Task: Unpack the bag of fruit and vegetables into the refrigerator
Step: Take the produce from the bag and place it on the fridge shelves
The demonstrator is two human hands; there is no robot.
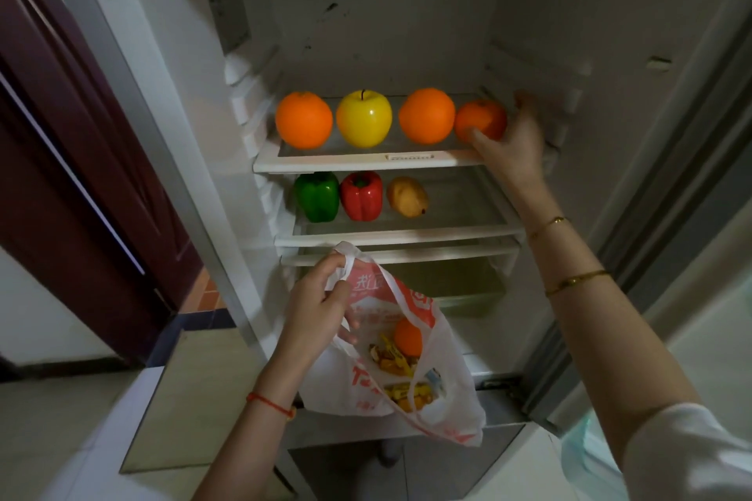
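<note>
My left hand (321, 305) grips the handle of a white and red plastic bag (443, 390) held in front of the open refrigerator. Inside the bag lie an orange (408, 338) and several yellow wrapped snacks (392, 358). My right hand (508, 146) is wrapped around a small orange (482, 118) at the right end of the upper shelf (366, 163). On that shelf stand an orange (304, 119), a yellow apple (364, 118) and another orange (426, 116). The shelf below (398, 236) holds a green pepper (317, 195), a red pepper (361, 194) and a mango (407, 196).
A drawer compartment (447, 281) sits under the lower shelf. The right half of the lower shelf is bare. A dark red door (81, 134) stands at the left. The refrigerator's right wall (630, 94) is close beside my right hand.
</note>
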